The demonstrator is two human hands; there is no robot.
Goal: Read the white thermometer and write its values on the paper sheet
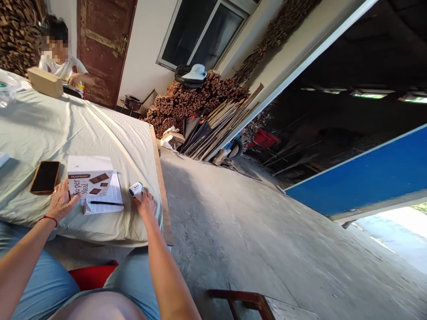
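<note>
A white and brown box (88, 178) with chocolate bars printed on its front stands on sheets of written paper (115, 195). My left hand (63, 199) is at the box's lower left corner, its thumb at the front and its fingers along the side. In front of the box, a black pen (106, 203) lies across the paper. My right hand (146, 205) is closed around the grip of a white and blue infrared thermometer (135, 190), near the table's right edge. To the left of my left hand lies a phone (45, 177) in a brown case.
A pale cloth covers the table (110, 138). Across it sits another person (66, 66) behind a cardboard box (45, 82). Clear plastic (8, 86) lies at the far left. Stacked firewood (200, 95) stands by the wall; a wooden stool (243, 298) is at my right.
</note>
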